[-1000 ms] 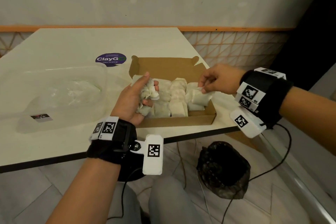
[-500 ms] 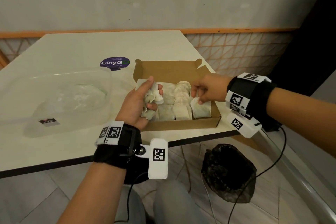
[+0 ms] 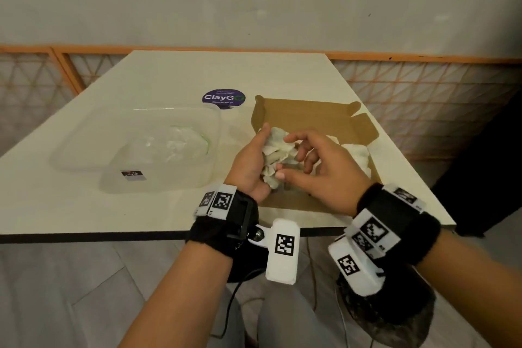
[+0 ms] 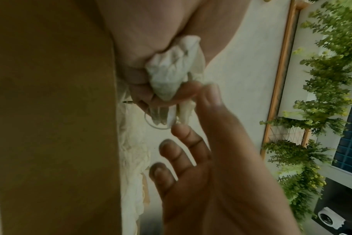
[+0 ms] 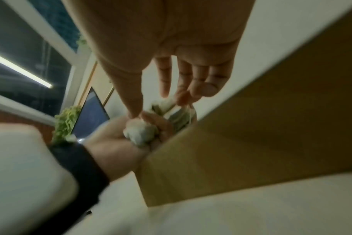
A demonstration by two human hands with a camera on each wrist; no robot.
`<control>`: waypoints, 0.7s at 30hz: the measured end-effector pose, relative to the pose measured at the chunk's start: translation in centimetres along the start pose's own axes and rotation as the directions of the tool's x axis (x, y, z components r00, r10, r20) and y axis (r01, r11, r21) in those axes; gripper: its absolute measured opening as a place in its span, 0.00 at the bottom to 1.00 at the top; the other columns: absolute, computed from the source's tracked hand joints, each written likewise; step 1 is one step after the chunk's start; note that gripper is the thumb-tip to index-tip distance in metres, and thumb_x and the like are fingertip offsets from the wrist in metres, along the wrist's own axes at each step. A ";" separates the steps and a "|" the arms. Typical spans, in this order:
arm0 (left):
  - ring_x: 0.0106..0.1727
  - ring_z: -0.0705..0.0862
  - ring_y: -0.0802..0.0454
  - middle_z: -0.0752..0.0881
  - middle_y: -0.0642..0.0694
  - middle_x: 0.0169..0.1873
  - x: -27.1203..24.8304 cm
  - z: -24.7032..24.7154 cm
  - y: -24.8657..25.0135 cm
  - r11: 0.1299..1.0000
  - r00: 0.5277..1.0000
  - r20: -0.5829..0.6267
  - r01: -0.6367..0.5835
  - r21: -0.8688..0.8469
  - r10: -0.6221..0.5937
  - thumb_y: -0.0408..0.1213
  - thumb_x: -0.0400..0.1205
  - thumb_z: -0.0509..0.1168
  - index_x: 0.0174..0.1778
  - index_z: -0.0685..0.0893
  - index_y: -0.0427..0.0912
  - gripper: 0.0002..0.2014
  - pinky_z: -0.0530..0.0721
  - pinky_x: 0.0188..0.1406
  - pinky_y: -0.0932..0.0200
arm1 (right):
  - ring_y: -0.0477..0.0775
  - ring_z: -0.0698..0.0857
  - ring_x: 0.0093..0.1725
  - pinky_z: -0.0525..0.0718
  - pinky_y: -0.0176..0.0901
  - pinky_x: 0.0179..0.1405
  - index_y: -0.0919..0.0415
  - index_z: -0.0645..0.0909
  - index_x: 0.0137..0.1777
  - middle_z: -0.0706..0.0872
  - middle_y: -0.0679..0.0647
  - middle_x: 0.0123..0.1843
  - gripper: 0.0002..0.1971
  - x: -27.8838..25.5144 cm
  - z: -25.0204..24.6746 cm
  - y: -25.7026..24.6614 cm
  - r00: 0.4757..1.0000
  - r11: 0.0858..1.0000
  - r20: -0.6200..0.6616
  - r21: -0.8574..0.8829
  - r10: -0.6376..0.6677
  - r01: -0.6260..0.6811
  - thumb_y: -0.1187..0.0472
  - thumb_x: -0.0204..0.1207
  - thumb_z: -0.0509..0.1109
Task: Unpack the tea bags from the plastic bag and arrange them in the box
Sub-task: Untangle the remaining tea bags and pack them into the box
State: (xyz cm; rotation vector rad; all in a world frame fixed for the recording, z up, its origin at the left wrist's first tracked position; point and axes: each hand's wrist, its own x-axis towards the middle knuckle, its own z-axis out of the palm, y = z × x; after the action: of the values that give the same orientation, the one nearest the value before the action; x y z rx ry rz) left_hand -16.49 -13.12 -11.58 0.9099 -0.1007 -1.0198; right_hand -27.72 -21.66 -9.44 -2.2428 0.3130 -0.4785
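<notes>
The box (image 3: 308, 118) lies directly beneath both hands, its raised back flap beyond the fingertips. Left of the left hand (image 3: 250, 162), the clear plastic container (image 3: 158, 150) blocks that side. Bare table (image 3: 226, 70) opens beyond the flap.

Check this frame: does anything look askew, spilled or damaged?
Nothing spilled. The tea bags that the left hand grips look crumpled, unlike those lying in the box. The right hand reaches for them.
</notes>
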 end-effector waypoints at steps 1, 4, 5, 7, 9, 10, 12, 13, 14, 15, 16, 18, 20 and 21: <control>0.26 0.80 0.53 0.83 0.42 0.35 0.0 0.1 0.1 1.000 1.000 -0.017 0.010 0.002 -0.010 0.56 0.83 0.58 0.45 0.82 0.38 0.22 0.76 0.24 0.64 | 0.39 0.76 0.39 0.76 0.29 0.40 0.42 0.76 0.59 0.76 0.47 0.46 0.23 0.1 0.7 0.3 0.999 0.999 -0.041 -0.006 -0.036 0.036 0.51 0.65 0.79; 0.19 0.76 0.55 0.83 0.43 0.28 -0.4 0.2 0.5 0.999 1.000 -0.023 0.012 -0.036 -0.013 0.54 0.85 0.55 0.41 0.80 0.37 0.22 0.75 0.19 0.65 | 0.28 0.75 0.44 0.71 0.18 0.45 0.47 0.78 0.58 0.75 0.51 0.52 0.26 0.1 1.9 0.7 0.988 0.989 -0.115 0.093 -0.106 0.117 0.56 0.61 0.83; 0.17 0.77 0.54 0.83 0.42 0.27 -0.8 0.5 0.6 0.998 1.000 -0.006 0.011 -0.066 -0.011 0.53 0.86 0.54 0.41 0.80 0.36 0.23 0.76 0.16 0.68 | 0.27 0.75 0.46 0.71 0.17 0.45 0.48 0.78 0.57 0.75 0.53 0.52 0.27 -0.1 2.1 0.8 0.983 0.983 -0.128 0.115 -0.130 0.145 0.58 0.59 0.84; 0.13 0.79 0.51 0.83 0.39 0.24 -1.2 0.6 0.7 0.990 0.999 0.028 0.025 -0.141 -0.021 0.51 0.87 0.51 0.39 0.80 0.32 0.26 0.76 0.12 0.69 | 0.27 0.75 0.47 0.70 0.17 0.46 0.50 0.76 0.53 0.75 0.53 0.52 0.27 -0.3 2.3 0.9 0.972 0.972 -0.139 0.116 -0.188 0.205 0.60 0.56 0.85; 0.16 0.83 0.49 0.84 0.38 0.24 -1.1 0.5 0.7 0.983 0.997 0.070 0.030 -0.182 -0.018 0.51 0.87 0.51 0.39 0.81 0.31 0.27 0.79 0.13 0.65 | 0.27 0.75 0.48 0.70 0.17 0.48 0.51 0.75 0.50 0.74 0.50 0.50 0.26 -0.3 2.3 1.2 0.967 0.965 -0.118 0.109 -0.226 0.239 0.60 0.55 0.86; 0.22 0.86 0.47 0.86 0.37 0.27 -1.2 0.5 0.7 0.985 0.996 0.083 0.033 -0.172 -0.019 0.52 0.87 0.51 0.41 0.82 0.32 0.27 0.84 0.18 0.62 | 0.29 0.76 0.49 0.70 0.18 0.49 0.50 0.76 0.49 0.74 0.49 0.49 0.25 -0.3 2.3 1.3 0.966 0.963 -0.099 0.106 -0.238 0.248 0.60 0.56 0.85; 0.35 0.89 0.46 0.88 0.38 0.36 -1.0 0.5 0.6 0.991 0.998 0.056 0.030 -0.131 -0.023 0.54 0.87 0.51 0.48 0.83 0.34 0.25 0.89 0.37 0.55 | 0.33 0.76 0.47 0.70 0.20 0.51 0.51 0.77 0.47 0.74 0.50 0.48 0.22 -0.2 2.4 1.5 0.966 0.958 -0.082 0.130 -0.245 0.255 0.59 0.58 0.84; 0.41 0.88 0.45 0.88 0.37 0.40 -0.9 0.5 0.5 0.993 0.999 0.037 0.028 -0.116 -0.024 0.54 0.87 0.51 0.52 0.82 0.35 0.25 0.89 0.46 0.53 | 0.33 0.75 0.46 0.70 0.20 0.51 0.52 0.78 0.47 0.73 0.50 0.47 0.20 -0.1 2.4 1.6 0.968 0.958 -0.084 0.146 -0.238 0.249 0.60 0.58 0.84; 0.45 0.88 0.44 0.87 0.37 0.42 -0.9 0.5 0.4 0.993 0.999 0.022 0.027 -0.113 -0.025 0.54 0.87 0.51 0.55 0.82 0.34 0.25 0.86 0.51 0.50 | 0.33 0.74 0.45 0.70 0.20 0.50 0.51 0.79 0.46 0.72 0.50 0.46 0.19 -0.1 2.4 1.7 0.970 0.959 -0.086 0.154 -0.227 0.238 0.60 0.59 0.84; 0.49 0.87 0.43 0.87 0.36 0.45 -0.8 0.5 0.3 0.993 1.000 0.020 0.022 -0.114 -0.020 0.54 0.87 0.51 0.58 0.81 0.33 0.26 0.85 0.55 0.48 | 0.34 0.73 0.44 0.70 0.21 0.49 0.51 0.80 0.45 0.71 0.50 0.45 0.17 0.0 2.5 1.8 0.972 0.962 -0.086 0.149 -0.217 0.227 0.60 0.60 0.83; 0.52 0.86 0.42 0.87 0.35 0.48 -0.8 0.5 0.2 0.993 0.999 0.029 0.017 -0.114 -0.014 0.53 0.87 0.51 0.62 0.80 0.31 0.27 0.84 0.56 0.48 | 0.35 0.73 0.44 0.70 0.21 0.49 0.50 0.81 0.44 0.71 0.49 0.44 0.16 0.1 2.6 1.9 0.974 0.966 -0.085 0.138 -0.210 0.220 0.59 0.60 0.83; 0.55 0.86 0.43 0.86 0.35 0.52 -0.8 0.3 0.1 0.993 0.998 0.056 0.004 -0.117 0.003 0.52 0.87 0.51 0.67 0.77 0.31 0.27 0.85 0.56 0.49 | 0.37 0.73 0.43 0.70 0.23 0.49 0.52 0.84 0.43 0.70 0.48 0.42 0.12 0.2 2.9 2.1 0.976 0.969 -0.093 0.135 -0.195 0.206 0.60 0.62 0.82; 0.53 0.86 0.44 0.86 0.35 0.51 -0.7 0.2 0.1 0.992 0.996 0.084 -0.009 -0.128 0.020 0.50 0.88 0.50 0.65 0.77 0.32 0.24 0.86 0.53 0.51 | 0.35 0.74 0.41 0.70 0.23 0.46 0.56 0.85 0.41 0.71 0.46 0.40 0.07 0.4 2.9 2.2 0.981 0.967 -0.119 0.184 -0.154 0.174 0.62 0.65 0.80; 0.52 0.86 0.44 0.85 0.35 0.51 -0.7 0.1 0.1 0.989 0.994 0.099 -0.020 -0.149 0.035 0.49 0.88 0.50 0.64 0.76 0.32 0.23 0.87 0.52 0.51 | 0.35 0.74 0.39 0.71 0.23 0.44 0.57 0.85 0.41 0.73 0.47 0.40 0.05 0.5 2.8 2.1 0.983 0.961 -0.128 0.229 -0.131 0.158 0.64 0.67 0.78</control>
State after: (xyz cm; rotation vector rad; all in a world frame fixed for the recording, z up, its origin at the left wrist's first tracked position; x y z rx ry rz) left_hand -16.84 -12.69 -11.20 0.7203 -0.1216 -1.0337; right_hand -26.24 -21.35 -12.61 -2.0164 0.1401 -0.6846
